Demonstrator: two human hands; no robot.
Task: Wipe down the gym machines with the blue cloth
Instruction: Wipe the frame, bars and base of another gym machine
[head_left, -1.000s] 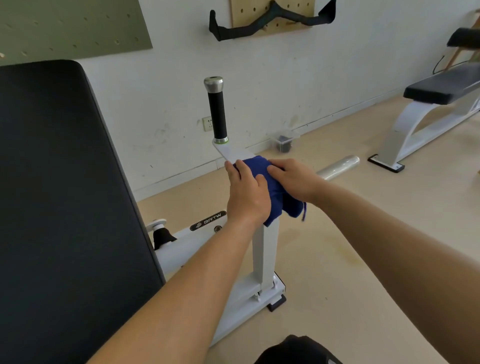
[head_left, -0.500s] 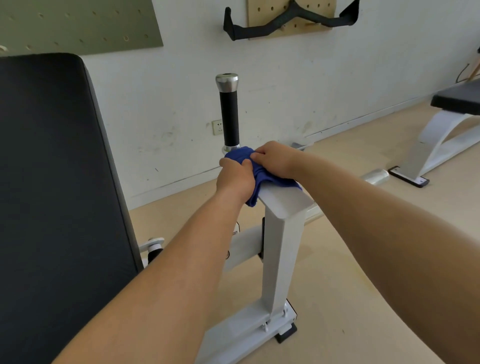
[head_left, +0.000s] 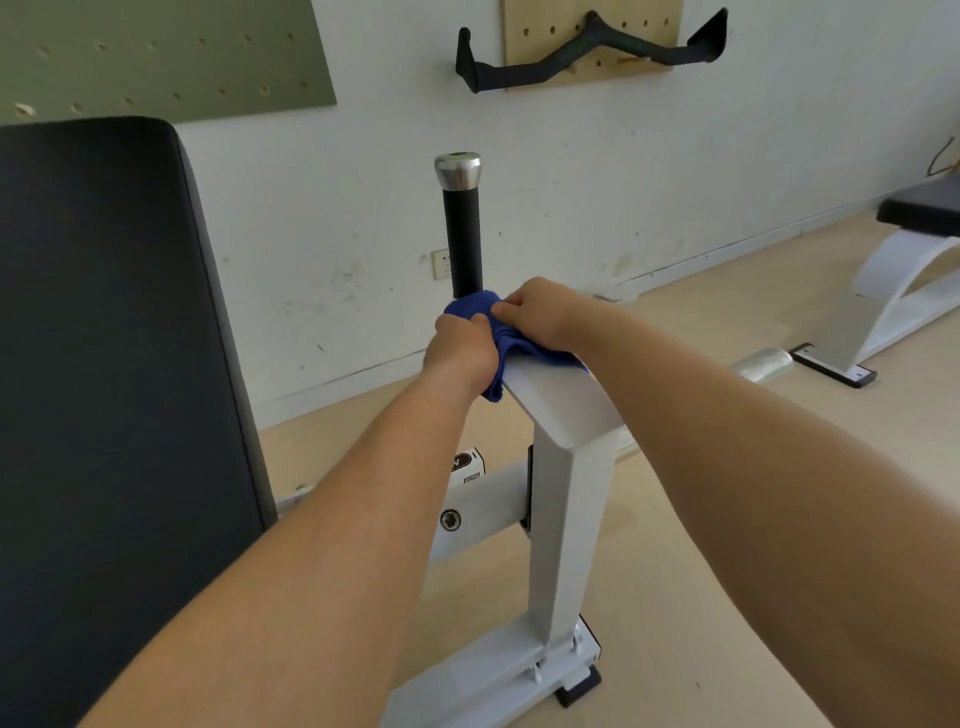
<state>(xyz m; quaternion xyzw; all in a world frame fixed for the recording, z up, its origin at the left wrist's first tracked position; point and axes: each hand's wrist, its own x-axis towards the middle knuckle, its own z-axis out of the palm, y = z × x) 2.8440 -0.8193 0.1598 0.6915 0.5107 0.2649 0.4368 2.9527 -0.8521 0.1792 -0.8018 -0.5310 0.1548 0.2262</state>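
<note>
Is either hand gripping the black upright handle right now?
No, both the left hand and right hand hold the blue cloth on the white frame below the handle.

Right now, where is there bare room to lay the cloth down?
The white arm is bare between the blue cloth and its near bend. The floor right of the post is bare. Crowded: by the black handle, where left hand, right hand and cloth meet.

Blue cloth (head_left: 480, 312) bunched over white machine arm (head_left: 563, 402), just below upright black handle (head_left: 462, 241).
</note>
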